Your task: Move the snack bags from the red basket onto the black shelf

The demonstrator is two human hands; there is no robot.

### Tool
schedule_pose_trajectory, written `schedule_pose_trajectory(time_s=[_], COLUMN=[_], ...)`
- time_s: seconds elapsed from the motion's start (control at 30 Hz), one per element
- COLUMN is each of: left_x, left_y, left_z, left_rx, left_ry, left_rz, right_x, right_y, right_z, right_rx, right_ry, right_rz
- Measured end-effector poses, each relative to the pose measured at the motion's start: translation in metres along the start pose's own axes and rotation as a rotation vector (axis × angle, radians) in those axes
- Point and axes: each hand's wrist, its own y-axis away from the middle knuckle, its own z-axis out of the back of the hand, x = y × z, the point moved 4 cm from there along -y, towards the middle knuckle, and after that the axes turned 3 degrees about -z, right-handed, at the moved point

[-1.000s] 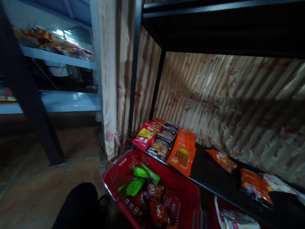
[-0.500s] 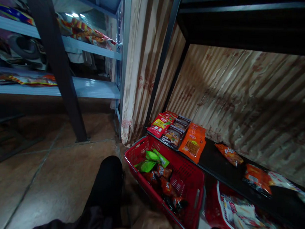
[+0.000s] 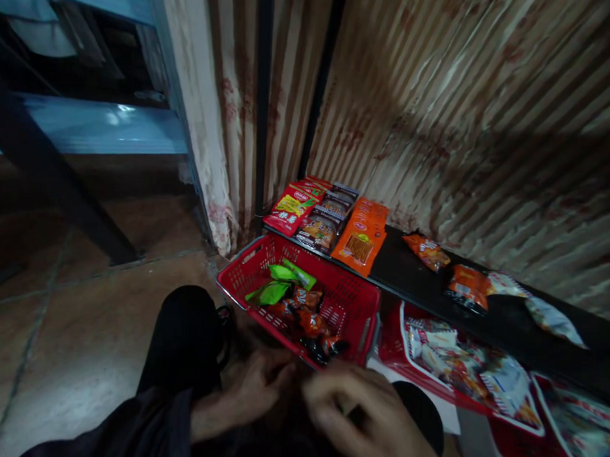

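Left hand [image 3: 254, 392] and right hand [image 3: 378, 421] rose; basket [image 3: 350, 297] lies beyond curled fingers [image 3: 339, 383], grip unclear.

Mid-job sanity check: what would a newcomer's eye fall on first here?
Probably the red basket near the middle, where bright green packets lie beside darker orange ones. Just beyond it, on the black shelf, red packets, dark packets and flat orange packets overlap in rows, left to right. Low in front, the left hand and right hand are blurred, so whether they hold anything is unclear.
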Motion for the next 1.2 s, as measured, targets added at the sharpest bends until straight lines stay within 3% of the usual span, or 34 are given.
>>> schedule_pose_trajectory(time_s=[0.2, 0.27, 0.37, 0.5, 0.57, 0.67, 0.8, 0.9, 1.0, 1.2], left_x=[0.015, 0.018, 0.029, 0.058, 0.074, 0.091, 0.106, 0.114, 0.115, 0.090], left_y=[-0.024, -0.033, -0.055, -0.097, -0.117, -0.143, -0.170, -0.185, -0.196, -0.202], left_z=[0.006, 0.014, 0.031, 0.039, 0.030, -0.002, -0.045, -0.054, -0.038, 0.035], left_rx=[0.052, 0.050, 0.050, 0.210, 0.316, 0.472, 0.449, 0.394, 0.337, 0.253], left_ry=[-0.118, -0.163, -0.294, -0.587, -0.764, -0.946, -0.890, -0.818, -0.733, -0.520], left_rz=[0.027, 0.035, 0.069, 0.163, 0.183, 0.132, 0.072, 0.072, 0.045, 0.007], right_x=[-0.096, -0.122, -0.148, -0.178, -0.186, -0.193, -0.202, -0.204, -0.207, -0.216], right_y=[-0.026, -0.037, -0.047, -0.049, -0.049, -0.047, -0.040, -0.037, -0.035, -0.031], right_z=[-0.017, -0.013, 0.001, 0.003, 0.002, 0.002, -0.002, 0.001, 0.006, 0.014], right_rx=[0.159, 0.108, -0.070, -0.003, -0.010, -0.069, 0.032, 0.063, 0.063, -0.068], right_ry=[0.316, 0.326, 0.443, 0.295, 0.221, 0.200, 0.183, 0.161, 0.150, 0.130], right_rz=[-0.540, -0.583, -0.559, -0.653, -0.641, -0.586, -0.625, -0.617, -0.632, -0.647])
